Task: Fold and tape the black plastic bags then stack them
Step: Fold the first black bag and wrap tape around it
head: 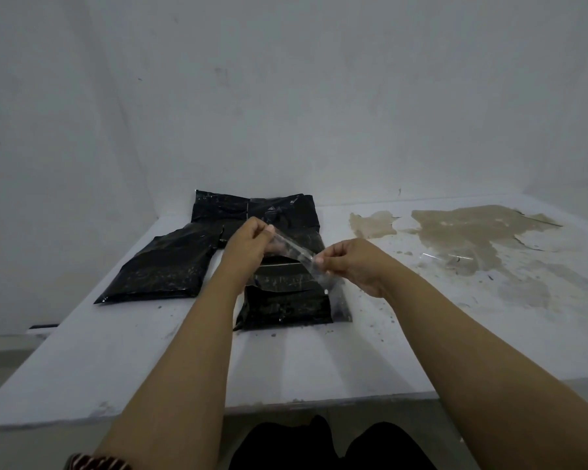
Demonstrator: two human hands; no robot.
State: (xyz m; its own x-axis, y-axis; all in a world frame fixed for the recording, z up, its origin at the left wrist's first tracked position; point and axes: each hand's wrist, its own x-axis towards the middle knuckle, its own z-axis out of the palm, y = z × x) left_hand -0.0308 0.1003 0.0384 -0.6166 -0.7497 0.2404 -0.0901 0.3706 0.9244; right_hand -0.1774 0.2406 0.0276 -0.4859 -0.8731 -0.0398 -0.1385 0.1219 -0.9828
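Observation:
A strip of clear tape (294,248) is stretched in the air between my two hands. My left hand (248,244) pinches its far end and my right hand (348,262) pinches its near end. Directly beneath lies a folded black plastic bag (286,305) on the white table (319,364), with a shiny taped band across its middle. Another black bag (160,266) lies flat to the left. A third black bag (252,208) rests at the back against the wall, partly hidden by my left hand.
A large brownish patch of peeled surface (462,232) covers the right back part of the table. A small clear scrap (431,256) lies on that patch. A grey wall (286,96) closes off the back and left. The table's front edge runs just above my dark-clothed knees (319,446).

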